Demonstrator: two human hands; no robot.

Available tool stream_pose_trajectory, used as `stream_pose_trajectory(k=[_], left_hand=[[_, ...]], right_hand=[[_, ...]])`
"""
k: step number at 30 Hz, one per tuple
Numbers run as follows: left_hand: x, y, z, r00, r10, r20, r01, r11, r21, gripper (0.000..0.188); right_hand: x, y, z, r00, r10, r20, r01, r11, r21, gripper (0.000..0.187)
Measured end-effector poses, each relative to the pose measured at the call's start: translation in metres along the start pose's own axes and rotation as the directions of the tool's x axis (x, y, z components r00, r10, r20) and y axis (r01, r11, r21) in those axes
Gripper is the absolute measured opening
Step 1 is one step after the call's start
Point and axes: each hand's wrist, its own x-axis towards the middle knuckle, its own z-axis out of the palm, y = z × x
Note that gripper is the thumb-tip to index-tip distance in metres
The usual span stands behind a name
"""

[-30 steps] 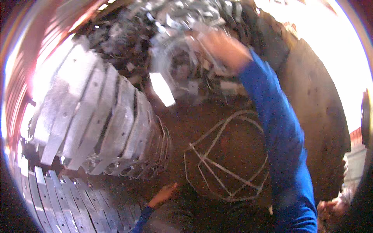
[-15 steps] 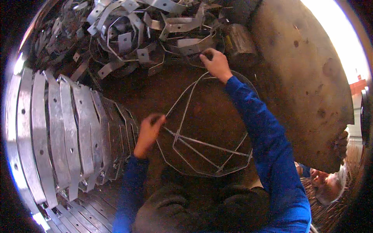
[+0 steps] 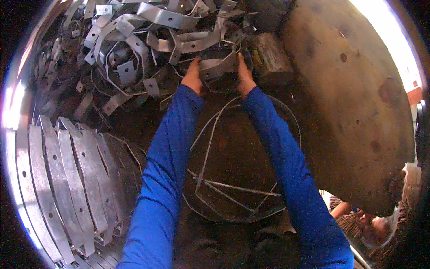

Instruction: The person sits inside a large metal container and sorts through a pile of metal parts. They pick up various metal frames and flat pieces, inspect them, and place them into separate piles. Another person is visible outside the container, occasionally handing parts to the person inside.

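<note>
Both your arms, in blue sleeves, stretch away from you over the brown ground, reaching to a bent metal band near its far edge. That band sits at the near right side of a heap of metal pieces, angular strips with holes punched through them, jumbled across the far left corner of the ground. Your left hand is at the left side of the band and your right hand at its right side, the two facing each other with the band between them. Your fingers are partly hidden behind your hands, so I cannot tell whether they are clamped on the metal or only resting against it. Just right of your right hand stands a short, stout block. Nearer you, between your forearms, thin pale angular hoops overlap on the ground. Along the left edge you have a row of bent strips packed closely together; along the right stands a large brown plate with a curved edge, and a co-worker shows partly beyond its near corner.
</note>
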Motion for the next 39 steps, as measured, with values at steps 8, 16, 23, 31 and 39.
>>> stream_pose_trajectory(k=[8,16,23,31,39], left_hand=[[0.016,-0.062,-0.041,0.972,0.196,0.133,-0.233,0.895,0.381,0.043],[0.015,-0.041,-0.035,0.841,-0.54,0.025,0.496,0.752,-0.435,0.049],[-0.006,0.028,-0.022,0.784,-0.615,0.085,0.602,0.719,-0.348,0.043],[-0.183,0.123,-0.026,0.883,-0.347,-0.317,0.326,0.938,-0.12,0.025],[-0.38,0.077,-0.019,0.655,-0.756,-0.016,0.751,0.648,0.128,0.053]], right_hand=[[-0.019,-0.002,0.013,0.975,-0.089,0.203,0.042,0.973,0.228,0.078],[0.002,0.017,-0.015,0.967,0.001,0.255,-0.007,1.0,0.023,0.083],[-0.007,0.003,-0.064,0.991,-0.056,0.125,0.08,0.977,-0.199,0.07],[-0.13,0.063,-0.103,0.876,-0.447,0.178,0.481,0.789,-0.382,0.054],[-0.303,0.165,-0.215,0.977,0.067,0.204,0.123,0.603,-0.788,0.047]])
